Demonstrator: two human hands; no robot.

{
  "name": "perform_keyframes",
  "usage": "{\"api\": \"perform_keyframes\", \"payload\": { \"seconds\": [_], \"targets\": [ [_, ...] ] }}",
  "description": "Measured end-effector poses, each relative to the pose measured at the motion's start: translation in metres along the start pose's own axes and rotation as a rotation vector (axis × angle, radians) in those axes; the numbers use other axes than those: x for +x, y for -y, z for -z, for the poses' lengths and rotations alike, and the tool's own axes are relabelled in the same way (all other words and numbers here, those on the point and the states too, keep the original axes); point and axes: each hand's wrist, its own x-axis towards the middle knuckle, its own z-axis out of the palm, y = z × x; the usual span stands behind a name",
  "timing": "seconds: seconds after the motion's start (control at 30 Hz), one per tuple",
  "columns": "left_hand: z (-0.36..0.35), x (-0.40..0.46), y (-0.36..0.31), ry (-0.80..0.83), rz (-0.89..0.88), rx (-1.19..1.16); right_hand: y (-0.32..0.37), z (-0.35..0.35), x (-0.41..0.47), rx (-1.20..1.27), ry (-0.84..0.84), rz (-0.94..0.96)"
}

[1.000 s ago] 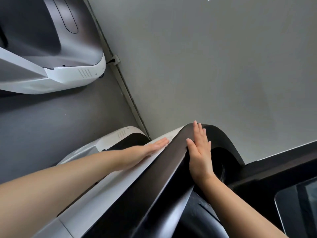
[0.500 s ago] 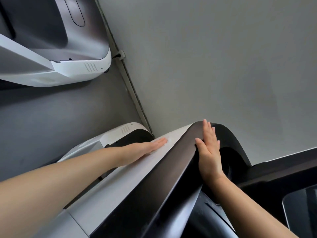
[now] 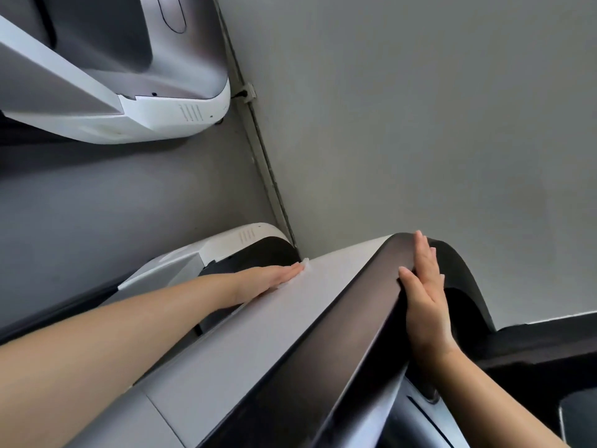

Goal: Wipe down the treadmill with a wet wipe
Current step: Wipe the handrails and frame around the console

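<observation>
My left hand (image 3: 274, 279): laid flat, fingers straight and together, palm down on the pale grey flat panel of the treadmill upright (image 3: 258, 331) — pressing rather than gripping.
Wet wipe: a thin white wet wipe (image 3: 304, 262) lies under my left fingers; only a small crumpled corner shows past the fingertips, at the far edge of the panel. The rest is hidden beneath my hand.
My right hand (image 3: 423, 302): fingers straight along the far side of the dark glossy curved handrail (image 3: 349, 324), thumb (image 3: 404, 277) hooked over its near face, so I hold the rail between thumb and fingers near its top bend.
My forearms: the left one comes in from the lower left, over the side of the machine; the right one rises from the lower right corner.
Treadmill: the grey panel and the dark rail run side by side, from the bottom of the view up to the wall. Below my left wrist sits the white motor cover with small vent slits (image 3: 239, 240), touching the base of the wall.
Screen: a dark glossy console edge (image 3: 578, 412) shows at the lower right — little of it is visible.
Surroundings: a plain grey wall (image 3: 420, 124) meets a dark grey floor (image 3: 113, 202) along a thin skirting strip. A second white-and-grey treadmill base (image 3: 155, 121) stands well apart at the upper left.
</observation>
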Motion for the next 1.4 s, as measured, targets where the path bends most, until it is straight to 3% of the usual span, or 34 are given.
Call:
{"api": "perform_keyframes", "payload": {
  "seconds": [0.1, 0.27, 0.4, 0.57, 0.77, 0.87, 0.93, 1.27, 1.4],
  "targets": [
    [0.003, 0.009, 0.012, 0.045, 0.064, 0.21, -0.003, 0.0, -0.001, -0.027, 0.024, -0.024],
    [0.007, 0.001, 0.023, 0.029, 0.087, 0.047, 0.007, 0.0, -0.002, -0.069, 0.053, -0.012],
    [0.003, 0.01, 0.004, 0.063, 0.037, 0.116, 0.01, 0.001, -0.006, -0.11, 0.067, 0.015],
    [0.004, 0.031, 0.006, 0.038, 0.05, 0.209, 0.007, 0.011, 0.004, -0.337, 0.243, 0.314],
    [0.012, 0.029, 0.048, -0.026, 0.107, 0.089, 0.007, 0.017, 0.016, -0.438, 0.373, 0.547],
    [0.015, 0.028, 0.051, 0.08, 0.167, -0.244, 0.006, 0.017, 0.017, -0.425, 0.363, 0.565],
    [0.014, 0.038, 0.044, 0.141, 0.165, -0.323, 0.006, 0.016, 0.017, -0.423, 0.357, 0.569],
    [0.02, 0.03, 0.056, 0.08, 0.118, -0.136, 0.006, 0.015, 0.017, -0.421, 0.326, 0.571],
    [0.006, 0.062, 0.024, 0.083, 0.091, -0.144, 0.005, 0.015, 0.017, -0.43, 0.326, 0.562]
  ]
}}
